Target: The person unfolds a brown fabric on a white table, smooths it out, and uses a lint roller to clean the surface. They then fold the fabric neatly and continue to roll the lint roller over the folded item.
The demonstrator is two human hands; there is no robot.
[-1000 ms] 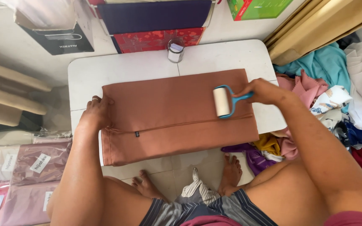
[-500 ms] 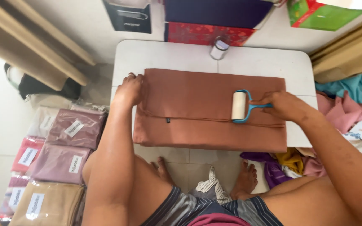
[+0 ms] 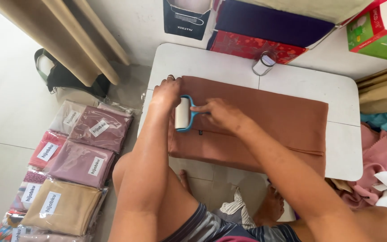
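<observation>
A folded brown cloth [image 3: 265, 118] lay flat on a small white table [image 3: 202, 60]. It covered most of the table top, and one long edge hung a little over the side nearest the person.

The right hand [image 3: 218, 114] was closed around the blue handle of a lint roller [image 3: 183, 114]. The white roll sat on the cloth, near the cloth's left end. The left hand [image 3: 166, 92] lay flat and open on the cloth, pressing down on that same end. It was just beside the roller, almost touching it.

A small jar with a silver lid [image 3: 264, 63] stood on the table, just past the far edge of the cloth. Behind the table were a red box [image 3: 247, 45] and a dark purple one [image 3: 269, 22]. A green box [image 3: 375, 40] stood off past the table's far right corner.

On the floor to the left of the table lay packs of folded cloth in clear bags [image 3: 83, 148], pink, purple and tan, each with a white label. To the right of the table lay a heap of pink cloth [image 3: 381, 157]. The person's bare feet [image 3: 269, 206] showed under the table.
</observation>
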